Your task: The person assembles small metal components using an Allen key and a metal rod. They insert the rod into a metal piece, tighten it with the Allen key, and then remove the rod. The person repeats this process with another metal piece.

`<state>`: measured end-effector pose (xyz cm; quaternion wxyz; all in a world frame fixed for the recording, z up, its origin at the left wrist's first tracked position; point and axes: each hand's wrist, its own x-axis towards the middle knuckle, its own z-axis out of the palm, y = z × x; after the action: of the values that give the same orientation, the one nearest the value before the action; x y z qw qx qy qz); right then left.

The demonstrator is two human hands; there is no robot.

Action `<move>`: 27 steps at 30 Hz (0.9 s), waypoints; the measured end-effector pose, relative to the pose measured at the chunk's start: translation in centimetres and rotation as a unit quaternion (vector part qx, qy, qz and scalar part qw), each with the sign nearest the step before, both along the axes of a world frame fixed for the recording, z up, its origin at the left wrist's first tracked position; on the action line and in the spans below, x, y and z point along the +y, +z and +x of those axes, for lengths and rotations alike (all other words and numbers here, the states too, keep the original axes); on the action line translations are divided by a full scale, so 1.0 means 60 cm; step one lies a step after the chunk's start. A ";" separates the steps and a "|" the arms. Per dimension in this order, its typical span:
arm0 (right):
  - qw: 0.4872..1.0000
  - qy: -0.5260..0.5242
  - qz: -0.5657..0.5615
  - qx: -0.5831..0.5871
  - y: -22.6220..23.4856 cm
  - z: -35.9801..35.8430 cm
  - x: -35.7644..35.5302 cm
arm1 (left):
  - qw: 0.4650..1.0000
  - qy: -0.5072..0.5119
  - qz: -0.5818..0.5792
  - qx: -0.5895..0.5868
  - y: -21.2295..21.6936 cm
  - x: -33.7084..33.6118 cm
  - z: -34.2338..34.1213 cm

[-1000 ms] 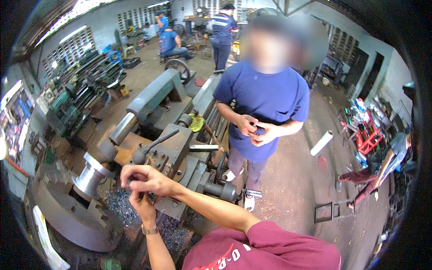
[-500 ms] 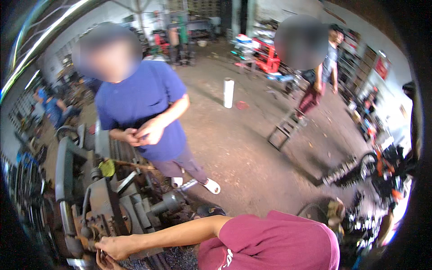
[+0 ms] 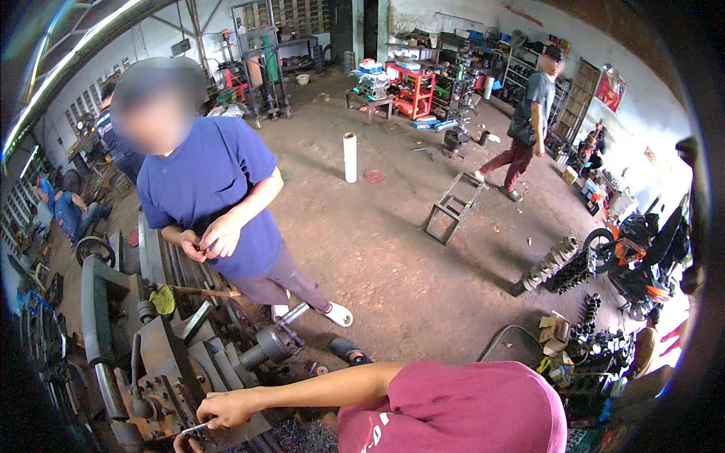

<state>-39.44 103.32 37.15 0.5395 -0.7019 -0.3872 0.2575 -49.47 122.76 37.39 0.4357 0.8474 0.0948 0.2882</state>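
My right hand (image 3: 226, 411) is closed on a thin silvery metal bar (image 3: 195, 428), its forearm reaching across from the right. Just below, my left hand (image 3: 186, 444) shows only in part at the lower edge. Its fingers are near the bar's other end, and whether they grip it is hidden. Both hands are right beside the tool post (image 3: 162, 392) of a grey metal lathe, close to its ball-ended lever (image 3: 143, 408). Dark metal shavings (image 3: 298, 436) lie below my forearm.
A person in a blue shirt (image 3: 215, 177) stands across the lathe, hands together. Another person (image 3: 532, 113) walks at the far right, near a metal frame (image 3: 455, 208) on the floor. A white roll (image 3: 350, 158) stands upright mid-floor. Crankshafts (image 3: 551, 264) and a motorcycle (image 3: 642, 260) are at right.
My hands have shifted a little right relative to the tool post, and the silvery bar now shows between them. The walking person has moved, and the whole view has turned slightly.
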 end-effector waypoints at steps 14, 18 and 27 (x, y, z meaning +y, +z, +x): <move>0.971 0.000 -0.006 -0.239 0.004 -0.008 0.040 | 0.997 0.065 0.032 0.032 -0.008 0.011 0.009; 0.973 0.000 -0.032 -0.227 0.038 -0.039 0.037 | 0.994 0.071 -0.064 0.046 -0.002 0.012 0.014; 0.954 -0.059 -0.032 -0.292 0.069 0.014 0.030 | 1.000 0.006 0.015 -0.003 -0.052 0.063 0.008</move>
<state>-38.57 105.14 41.31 0.3943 -0.7849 -0.4775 0.0213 -48.99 126.56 34.30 0.4216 0.8523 0.0938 0.2951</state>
